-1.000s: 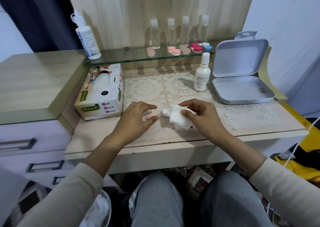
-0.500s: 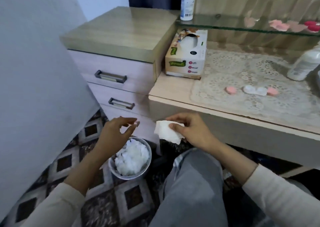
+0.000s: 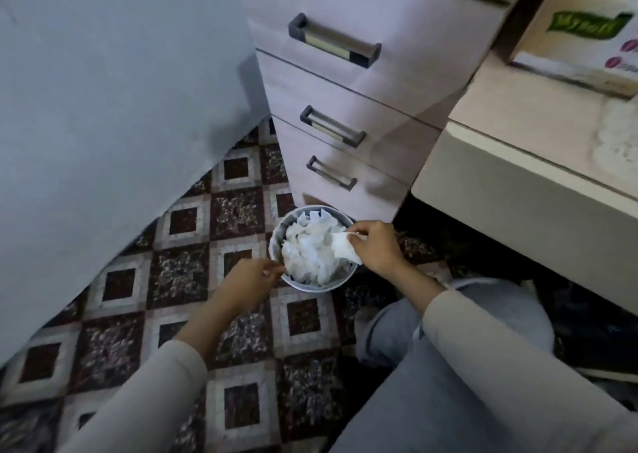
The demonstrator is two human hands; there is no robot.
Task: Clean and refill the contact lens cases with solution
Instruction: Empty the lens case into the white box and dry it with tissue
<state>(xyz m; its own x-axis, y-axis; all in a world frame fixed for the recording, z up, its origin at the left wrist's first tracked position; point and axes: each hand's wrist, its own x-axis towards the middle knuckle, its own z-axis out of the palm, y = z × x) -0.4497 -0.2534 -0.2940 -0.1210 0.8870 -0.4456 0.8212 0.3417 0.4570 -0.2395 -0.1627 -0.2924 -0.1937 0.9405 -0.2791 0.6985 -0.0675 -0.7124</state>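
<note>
My right hand (image 3: 374, 247) pinches a crumpled white tissue (image 3: 343, 247) over the right side of a small round bin (image 3: 276, 237) on the floor. The bin is full of used white tissues (image 3: 309, 245). At the bin's near left rim is my left hand (image 3: 250, 280), its fingers curled; whether it touches or grips the rim I cannot tell. The lens cases and solution bottles are out of view.
A drawer unit (image 3: 345, 83) with three handles stands just behind the bin. The desk edge (image 3: 518, 162) with lace mat and a tissue box (image 3: 583, 35) is at the upper right. A pale wall or panel (image 3: 103, 107) fills the left. My knee (image 3: 483, 314) is at the lower right.
I have looked down from the desk to the floor. My right hand carried the tissue from the desk down to the bin; my left hand dropped to the bin's rim.
</note>
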